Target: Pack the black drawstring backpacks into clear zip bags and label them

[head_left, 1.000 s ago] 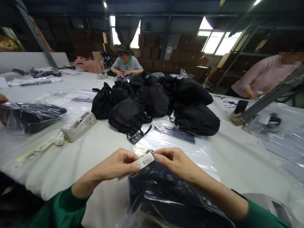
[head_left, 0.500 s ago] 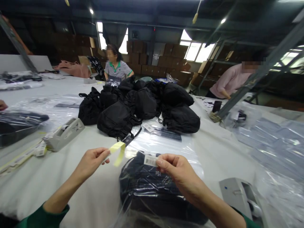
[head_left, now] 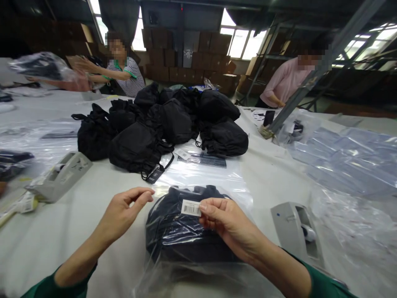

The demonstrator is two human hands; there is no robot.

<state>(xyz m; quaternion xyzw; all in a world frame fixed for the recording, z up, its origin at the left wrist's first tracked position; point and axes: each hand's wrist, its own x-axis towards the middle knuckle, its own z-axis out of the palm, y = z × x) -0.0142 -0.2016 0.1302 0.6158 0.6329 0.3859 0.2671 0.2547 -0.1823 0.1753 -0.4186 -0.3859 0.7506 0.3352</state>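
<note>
In front of me lies a dark, zipped bag (head_left: 173,223) inside a clear plastic bag (head_left: 182,271). My right hand (head_left: 221,217) pinches a small white barcode sticker (head_left: 190,207) by its right end, just over the wrapped bag; whether the sticker touches the plastic I cannot tell. My left hand (head_left: 125,211) is to the left of the wrapped bag, its thumb and fingertips drawn together with nothing visible between them. Beyond both hands sits a pile of black drawstring bags (head_left: 173,122), one with a dark hang tag (head_left: 155,175).
Grey tape dispensers stand at left (head_left: 62,176) and right (head_left: 294,231). Clear plastic bags (head_left: 347,157) spread over the right side, near a slanted metal post (head_left: 305,89). Across the table one co-worker (head_left: 127,74) handles a wrapped item (head_left: 43,66); another (head_left: 283,82) bends at right.
The yellow strip has gone from my left hand. My right hand still holds the sticker over the wrapped bag. The striped-shirt co-worker now reaches towards a wrapped item; the view has shifted.
</note>
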